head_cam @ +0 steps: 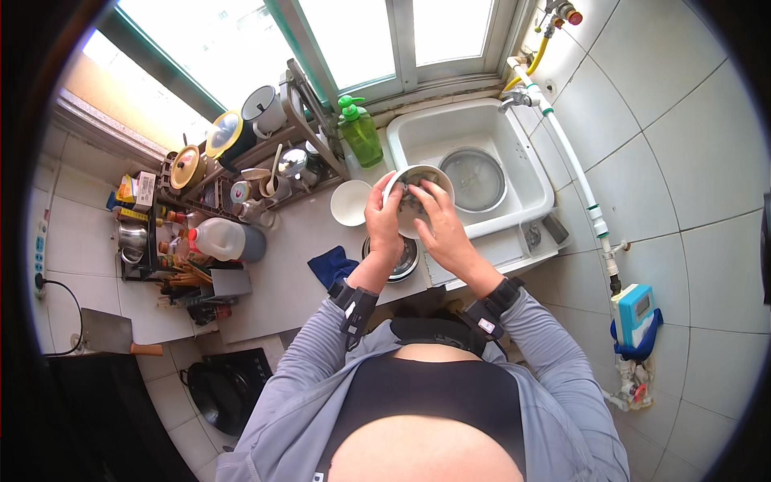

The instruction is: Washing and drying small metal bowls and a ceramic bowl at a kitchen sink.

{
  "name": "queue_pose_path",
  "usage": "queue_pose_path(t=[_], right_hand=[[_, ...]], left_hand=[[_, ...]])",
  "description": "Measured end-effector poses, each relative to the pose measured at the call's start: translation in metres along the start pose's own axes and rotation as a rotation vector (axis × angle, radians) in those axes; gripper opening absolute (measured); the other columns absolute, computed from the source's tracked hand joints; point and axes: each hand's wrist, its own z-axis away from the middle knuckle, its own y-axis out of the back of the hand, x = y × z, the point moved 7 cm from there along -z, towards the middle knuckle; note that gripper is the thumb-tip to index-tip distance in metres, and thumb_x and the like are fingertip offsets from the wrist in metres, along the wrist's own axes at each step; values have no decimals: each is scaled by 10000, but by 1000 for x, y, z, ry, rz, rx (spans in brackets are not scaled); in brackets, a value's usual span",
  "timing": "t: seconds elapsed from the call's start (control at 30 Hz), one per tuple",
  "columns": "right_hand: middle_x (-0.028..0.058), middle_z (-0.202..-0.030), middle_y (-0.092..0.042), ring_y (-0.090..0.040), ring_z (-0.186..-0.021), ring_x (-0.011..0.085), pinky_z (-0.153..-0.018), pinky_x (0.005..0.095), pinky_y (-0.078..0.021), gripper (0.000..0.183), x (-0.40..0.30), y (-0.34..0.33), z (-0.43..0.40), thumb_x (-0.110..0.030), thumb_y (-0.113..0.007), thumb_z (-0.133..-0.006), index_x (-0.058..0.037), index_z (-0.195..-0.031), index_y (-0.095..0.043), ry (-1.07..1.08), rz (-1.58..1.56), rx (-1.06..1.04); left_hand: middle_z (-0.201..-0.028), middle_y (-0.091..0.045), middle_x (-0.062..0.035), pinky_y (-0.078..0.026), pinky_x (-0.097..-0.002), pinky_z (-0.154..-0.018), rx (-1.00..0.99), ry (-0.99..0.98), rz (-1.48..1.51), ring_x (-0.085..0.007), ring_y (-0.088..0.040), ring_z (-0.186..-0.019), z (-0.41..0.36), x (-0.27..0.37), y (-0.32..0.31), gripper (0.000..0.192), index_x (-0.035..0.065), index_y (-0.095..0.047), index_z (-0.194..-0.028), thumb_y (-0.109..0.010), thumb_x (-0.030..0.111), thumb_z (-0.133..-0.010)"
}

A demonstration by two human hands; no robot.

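Observation:
A white bowl (444, 173) is held tilted at the front left corner of the sink, with my left hand (383, 223) gripping its left side. Inside it lie grey, dark pieces of food (411, 194), too blurred to name. The fingers of my right hand (443, 226) reach over the rim and into these pieces; whether they pinch any is hidden. Another white bowl (350, 203) stands on the counter just left of my left hand. Below the held bowl, partly covered by my left wrist, is a round metal container (409, 263).
A white sink (524, 156) holds a round metal basin (473, 181). A green pump bottle (364, 135) stands behind the bowls. On the counter are a blue cloth (332, 266) and a large plastic jug (232, 239). A cleaver (108, 331) lies at far left.

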Motion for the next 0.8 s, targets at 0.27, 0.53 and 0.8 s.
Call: queue_pose_path(t=[0.27,0.53,0.8], right_hand=[[107,-950,-594,-545,-1000,297,-869,372,-485,125,22,-35,5,-59,-608,-744,-38,-862,-643,-35,384,-641],[130,-1008,-535,-521,-991,297,-806,391,-512,252,6,-15,-6,-79,-579,-753,-42,-1001,-560,139,623,-341],[114,-702,-592,-569,-648,260,-628,396,-447,164,-5,-31,15,-86,-426,-791,3,-771,-563,-260,-159,-473]], left_hand=[[-1040,-642,-40,-447,-250,-834,-121,-13,-208,-109,-575,-942,5,7,6,270,24,-616,-1159,-603,101,-900],[-1059,-643,-25,-424,-245,-866,-121,42,-90,-108,-566,-970,4,6,-3,297,18,-623,-1173,-626,96,-886],[-1094,-635,-30,-445,-258,-864,-87,-15,-57,-116,-575,-982,-7,21,7,293,32,-618,-1191,-597,117,-912]])
